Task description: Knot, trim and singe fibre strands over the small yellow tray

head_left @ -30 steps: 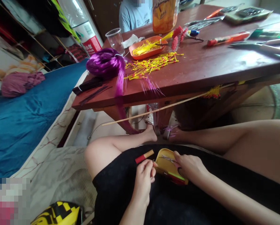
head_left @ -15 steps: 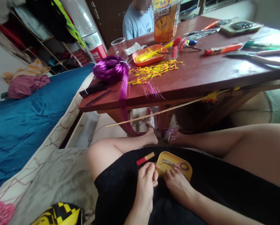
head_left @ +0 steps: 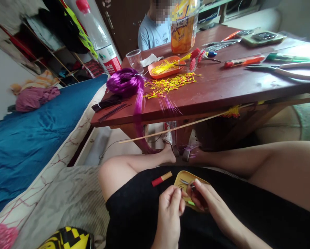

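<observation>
My left hand (head_left: 170, 209) is closed in a pinch, with the tip of a thin dark piece (head_left: 181, 189) showing between thumb and finger. Opposite it, my right hand (head_left: 209, 199) is wrapped round a small dark-red object (head_left: 198, 197) with a shiny end; fingers cover most of it. Both hands are raised over my lap, close together but apart. Under them lies a yellow tray (head_left: 182, 174), partly hidden by my right hand. Scissors (head_left: 184, 181) in it show only their blades, and something lime green (head_left: 191, 203) lies there too. A red-and-gold tube (head_left: 161, 178) rests left of the tray.
On the brown table (head_left: 214, 86) are purple thread (head_left: 125, 83), yellow red-tipped stems (head_left: 173, 84), an orange dish (head_left: 155, 74), a drink bottle (head_left: 182, 34) and pliers (head_left: 279, 71). A thin stick (head_left: 167, 130) extends below its edge. A person (head_left: 153, 33) sits across.
My right hand has risen from the tray with the dark-red object in it and turned towards my left hand. My left hand has shifted slightly right, still pinching.
</observation>
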A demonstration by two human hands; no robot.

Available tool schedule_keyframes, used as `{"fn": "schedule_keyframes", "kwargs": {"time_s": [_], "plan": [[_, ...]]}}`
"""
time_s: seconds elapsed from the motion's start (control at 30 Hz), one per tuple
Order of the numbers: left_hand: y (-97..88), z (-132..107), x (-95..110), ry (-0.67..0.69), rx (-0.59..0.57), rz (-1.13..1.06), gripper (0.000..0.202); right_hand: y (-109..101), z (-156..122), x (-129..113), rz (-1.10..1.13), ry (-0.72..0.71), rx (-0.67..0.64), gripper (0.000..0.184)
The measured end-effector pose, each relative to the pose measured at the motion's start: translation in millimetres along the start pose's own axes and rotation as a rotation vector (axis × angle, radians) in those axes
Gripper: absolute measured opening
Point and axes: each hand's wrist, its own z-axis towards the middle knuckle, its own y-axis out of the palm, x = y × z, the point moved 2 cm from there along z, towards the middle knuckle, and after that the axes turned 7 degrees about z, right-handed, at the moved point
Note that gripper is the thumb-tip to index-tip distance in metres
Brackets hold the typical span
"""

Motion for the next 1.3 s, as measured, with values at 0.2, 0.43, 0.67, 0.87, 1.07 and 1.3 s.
{"fn": "schedule_keyframes", "kwargs": {"time_s": [0.2,0.43,0.67,0.87,1.07,1.3], "plan": [[3.5,-5.0,3.6,0.048,-0.023,0.132,0.044,15.7,1.5,-13.6,0.101,0.002,-0.054,0.041],[0.8,-8.6,2.4,0.040,-0.083,0.247,0.047,10.7,1.8,-11.7,0.127,0.005,-0.075,0.039],[3.7,-7.0,0.6,-0.123,-0.118,0.040,0.053,2.0,-2.1,2.7,0.074,0.018,0.039,0.051],[6.2,-6.4,-1.3,-0.160,-0.244,-0.046,0.051,2.0,-5.1,15.4,0.009,0.075,0.218,0.048],[6.2,-5.8,-4.6,-0.158,-0.286,-0.088,0.048,3.2,-3.4,15.2,-0.024,0.058,0.248,0.044],[5.5,-4.7,-8.9,-0.179,-0.309,-0.140,0.048,3.5,-3.4,12.1,-0.059,0.010,0.263,0.043]]}}
